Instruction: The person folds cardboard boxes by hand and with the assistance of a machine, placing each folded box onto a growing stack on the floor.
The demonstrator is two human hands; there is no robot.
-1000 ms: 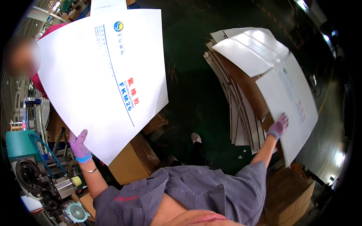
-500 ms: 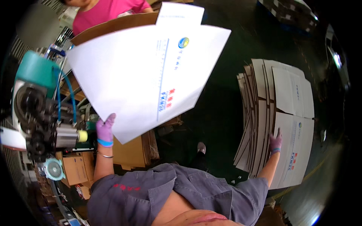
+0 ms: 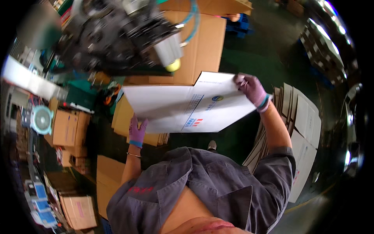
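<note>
A flat white cardboard box blank (image 3: 167, 103) with blue and red print and brown edges spans the space before me, between both gloved hands. Its lower left edge is in the grip of my left hand (image 3: 137, 132), in a purple glove. My right hand (image 3: 252, 92), gloved alike, has its fingers closed around the upper right corner. Just beyond the sheet's far edge is a dark machine head (image 3: 113, 41) with a grey cylinder (image 3: 167, 50) and a yellow tip (image 3: 173, 65). Brown cardboard (image 3: 206, 45) extends behind the sheet and below the machine.
A leaning stack of white box blanks (image 3: 306, 117) stands to my right. Brown cartons (image 3: 65, 126) and a round pale-green fan-like part (image 3: 41, 119) are at left. Flat brown cardboard (image 3: 111, 175) lies near my left elbow. Wrapped stacks (image 3: 321, 46) sit far right.
My right hand has left the stack at right and taken hold of the sheet's right corner. The sheet is lower in view. The view has turned, bringing the machine overhead; the person in pink is out of sight.
</note>
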